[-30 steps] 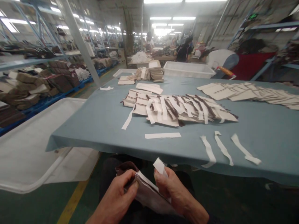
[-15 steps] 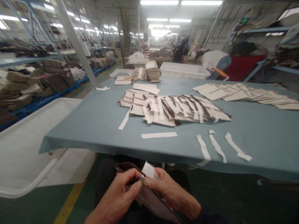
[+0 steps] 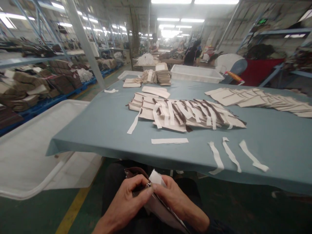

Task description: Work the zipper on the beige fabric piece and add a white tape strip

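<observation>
Below the table's front edge, over my lap, my left hand (image 3: 126, 203) and my right hand (image 3: 176, 201) both pinch a flat cream fabric piece with a dark brown edge (image 3: 159, 211). A short white strip (image 3: 156, 178) sticks up between my thumbs at the top of that piece. My fingertips meet at its upper corner. On the grey-blue table (image 3: 102, 126) ahead lies a fanned row of similar fabric pieces with white strips across them (image 3: 187, 113).
Loose white strips lie near the front edge: a single strip (image 3: 170, 141), three strips (image 3: 231, 154). More cream pieces (image 3: 258, 99) spread at the right; a clear bin (image 3: 196, 73) and small stacks (image 3: 162, 74) stand at the back. A white tray (image 3: 26, 146) sits left. People work far behind.
My right hand has brought the white strip down from above the fabric piece onto its top corner, and both thumbs have closed together there.
</observation>
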`<state>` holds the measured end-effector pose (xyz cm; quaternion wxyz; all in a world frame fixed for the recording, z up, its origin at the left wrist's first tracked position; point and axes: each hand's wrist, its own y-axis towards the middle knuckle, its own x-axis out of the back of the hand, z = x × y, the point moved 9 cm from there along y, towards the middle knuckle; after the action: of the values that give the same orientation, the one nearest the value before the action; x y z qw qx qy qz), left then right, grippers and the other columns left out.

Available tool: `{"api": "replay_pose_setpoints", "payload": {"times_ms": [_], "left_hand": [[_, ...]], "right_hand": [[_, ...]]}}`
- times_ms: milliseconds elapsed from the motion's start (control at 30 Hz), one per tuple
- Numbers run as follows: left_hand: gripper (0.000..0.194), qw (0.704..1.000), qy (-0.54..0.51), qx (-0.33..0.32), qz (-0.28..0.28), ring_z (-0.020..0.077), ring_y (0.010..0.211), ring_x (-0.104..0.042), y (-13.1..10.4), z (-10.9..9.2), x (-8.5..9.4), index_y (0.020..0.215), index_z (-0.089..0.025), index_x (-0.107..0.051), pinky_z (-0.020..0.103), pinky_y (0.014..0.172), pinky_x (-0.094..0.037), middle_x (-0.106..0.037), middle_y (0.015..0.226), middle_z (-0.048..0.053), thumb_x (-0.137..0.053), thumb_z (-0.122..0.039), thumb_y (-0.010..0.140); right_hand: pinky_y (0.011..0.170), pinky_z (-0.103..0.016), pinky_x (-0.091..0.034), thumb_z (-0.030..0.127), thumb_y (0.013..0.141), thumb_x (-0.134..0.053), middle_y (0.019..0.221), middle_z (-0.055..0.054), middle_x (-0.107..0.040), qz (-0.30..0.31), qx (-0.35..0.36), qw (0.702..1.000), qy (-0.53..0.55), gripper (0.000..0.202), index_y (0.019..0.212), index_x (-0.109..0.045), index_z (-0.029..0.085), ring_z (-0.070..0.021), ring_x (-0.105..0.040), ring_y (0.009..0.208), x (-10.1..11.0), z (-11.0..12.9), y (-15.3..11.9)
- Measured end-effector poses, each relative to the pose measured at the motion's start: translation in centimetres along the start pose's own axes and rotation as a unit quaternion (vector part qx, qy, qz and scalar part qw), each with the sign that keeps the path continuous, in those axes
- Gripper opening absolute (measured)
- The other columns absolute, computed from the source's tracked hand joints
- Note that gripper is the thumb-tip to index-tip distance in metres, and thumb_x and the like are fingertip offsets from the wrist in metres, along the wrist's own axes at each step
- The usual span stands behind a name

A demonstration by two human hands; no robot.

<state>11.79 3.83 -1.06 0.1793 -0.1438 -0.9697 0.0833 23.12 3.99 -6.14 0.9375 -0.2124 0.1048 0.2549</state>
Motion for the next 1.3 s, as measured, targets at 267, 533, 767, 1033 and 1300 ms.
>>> {"api": "replay_pose_setpoints", "payload": {"times_ms": [267,533,767,1033,1300], "left_hand": [[0.036,1.0,0.014,-0.007,-0.019,0.0187,0.073,-0.058,0.0,1.2,0.3,0.078,-0.016,-0.069,0.026,0.068,-0.043,-0.066,0.076,0.003,-0.055,-0.044,0.096],[0.03,0.999,0.005,0.001,-0.034,0.0206,0.076,-0.06,-0.4,1.3,0.0,0.08,-0.016,-0.07,0.027,0.07,-0.046,-0.068,0.077,0.003,-0.054,-0.038,0.091],[0.028,0.996,-0.022,0.006,-0.082,0.0197,0.073,-0.056,-0.5,1.6,-0.2,0.075,-0.017,-0.065,0.027,0.066,-0.045,-0.062,0.075,0.002,-0.054,-0.039,0.087],[0.032,0.995,-0.008,-0.004,-0.102,0.0182,0.066,-0.054,-0.8,1.4,-0.5,0.07,-0.018,-0.064,0.025,0.062,-0.044,-0.062,0.068,0.001,-0.053,-0.041,0.09],[0.036,0.999,0.008,-0.002,-0.045,0.018,0.07,-0.058,-1.2,1.1,-0.5,0.079,-0.018,-0.069,0.024,0.066,-0.045,-0.065,0.072,0.001,-0.054,-0.045,0.097]], "right_hand": [[0.066,-0.024,-0.04,0.074,0.078,-0.075,0.081,-0.003,-0.059,-0.073,0.051,0.995,-0.042,0.064,0.09,-0.067,0.011,-0.0151,-0.047,0.075,0.4,-0.2,0.2],[0.068,-0.026,-0.045,0.071,0.081,-0.073,0.085,-0.005,-0.063,-0.103,0.07,0.991,-0.048,0.061,0.095,-0.068,0.011,-0.0172,-0.053,0.077,0.8,-0.4,-0.3],[0.062,-0.025,-0.04,0.055,0.087,-0.067,0.075,0.0,-0.056,-0.161,0.085,0.976,-0.118,0.04,0.086,-0.061,0.015,-0.0144,-0.048,0.069,1.3,-1.2,-0.6],[0.06,-0.024,-0.04,0.052,0.086,-0.066,0.074,0.0,-0.056,-0.186,0.079,0.973,-0.107,0.037,0.085,-0.06,0.016,-0.0143,-0.048,0.068,0.7,-2.2,-1.2],[0.06,-0.023,-0.04,0.047,0.085,-0.072,0.074,0.001,-0.057,-0.116,0.1,0.985,-0.075,0.033,0.089,-0.064,0.014,-0.0122,-0.046,0.065,1.8,0.8,-1.4]]}}
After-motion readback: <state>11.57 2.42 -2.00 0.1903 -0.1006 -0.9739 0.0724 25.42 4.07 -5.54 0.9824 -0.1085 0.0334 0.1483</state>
